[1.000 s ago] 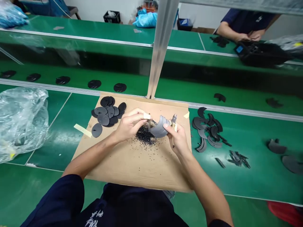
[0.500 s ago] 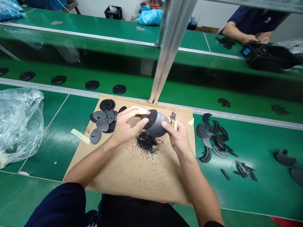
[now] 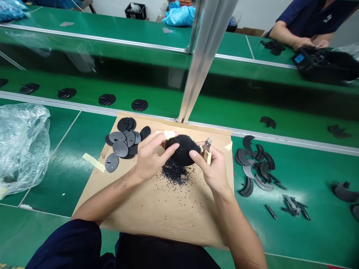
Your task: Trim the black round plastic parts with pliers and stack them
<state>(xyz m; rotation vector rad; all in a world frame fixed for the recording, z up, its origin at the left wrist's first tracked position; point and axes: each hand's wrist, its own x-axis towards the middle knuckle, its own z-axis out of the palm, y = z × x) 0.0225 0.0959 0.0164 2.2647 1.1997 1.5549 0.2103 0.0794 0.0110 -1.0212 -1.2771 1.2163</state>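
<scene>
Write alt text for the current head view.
A person's left hand and right hand hold a black disc over black bits on a brown sheet; the right also holds pliers. More discs lie on the sheet's left, curved pieces on the green table to its right.

A factory workshop: black discs sit spaced along a green strip, curved parts lie heaped on the tabletop, pliers show above black bits, and opposite, a co-worker is behind a bin.
</scene>
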